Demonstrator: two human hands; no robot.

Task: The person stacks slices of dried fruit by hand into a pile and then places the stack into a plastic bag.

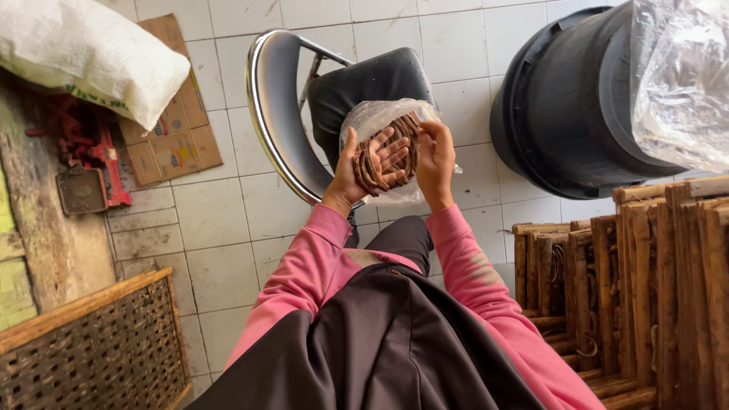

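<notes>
The person's left hand [363,168] lay palm up with fingers spread under a coil of brown rattan strips [387,154], cradling it from below, while the right hand [435,156] gripped the coil's right edge, thumb and fingers pinched around the strands near the top. The coil sat partly inside a clear plastic bag [377,115], whose crumpled film rose behind the left hand and hung below both hands. Both hands were held out in front of the body, above the dark seat of a metal-framed chair [282,114] that stood on the white tiled floor [220,228]. Pink sleeves [304,266] covered both forearms, and a dark apron or garment [395,342] spread over the lap below them. To the right of the hands, well apart from them, stood a large black plastic tub [569,114] tilted on the tiles, with a sheet of clear plastic [680,76] draped over its upper right side. Beneath the tub, at the right edge of the view, rose a stack of wooden frames [645,288], their brown slats upright and packed closely together. At the lower left lay a woven rattan panel [99,349] in a wooden border. Above it, at the upper left, a white sack [91,53] rested over a piece of flattened cardboard [171,129], and a red metal tool [91,163] lay just beside the cardboard on a worn wooden surface.
</notes>
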